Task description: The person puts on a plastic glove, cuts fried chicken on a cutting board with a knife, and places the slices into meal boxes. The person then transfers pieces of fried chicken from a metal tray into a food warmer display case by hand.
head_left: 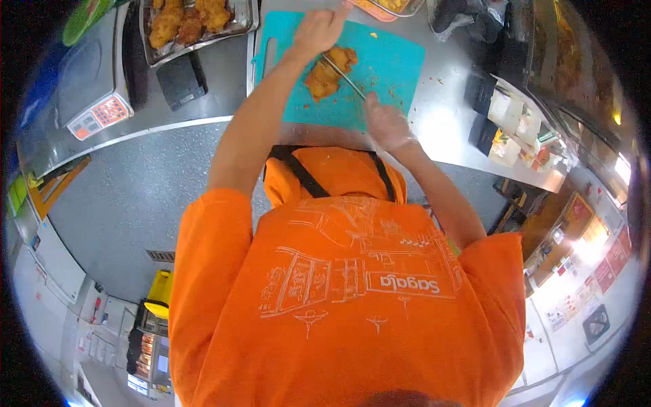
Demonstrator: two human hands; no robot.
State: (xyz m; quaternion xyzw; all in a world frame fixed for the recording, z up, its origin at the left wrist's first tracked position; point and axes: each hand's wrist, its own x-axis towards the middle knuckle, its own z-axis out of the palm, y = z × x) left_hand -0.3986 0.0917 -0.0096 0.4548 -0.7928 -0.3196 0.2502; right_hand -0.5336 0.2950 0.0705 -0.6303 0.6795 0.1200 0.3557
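Note:
A browned, breaded piece of fried chicken [323,83] lies on the turquoise cutting board [388,57]. Across it slants a knife [347,80], its blade over the chicken's upper part. My right hand [390,125], in what looks like a thin clear glove, is wrapped round the knife's handle at the board's lower edge. Above the chicken, my left hand [321,32] stretches toward the top of the frame with its fingers extended; nothing shows in it, though its fingertips are partly cut off. Crumbs are scattered over the board.
A metal tray [146,34] of fried pieces stands at upper left, near a scale [102,117] and a small black device [182,81]. A container of yellow food [390,7] sits beyond the board. Cartons [508,125] line the counter's right side.

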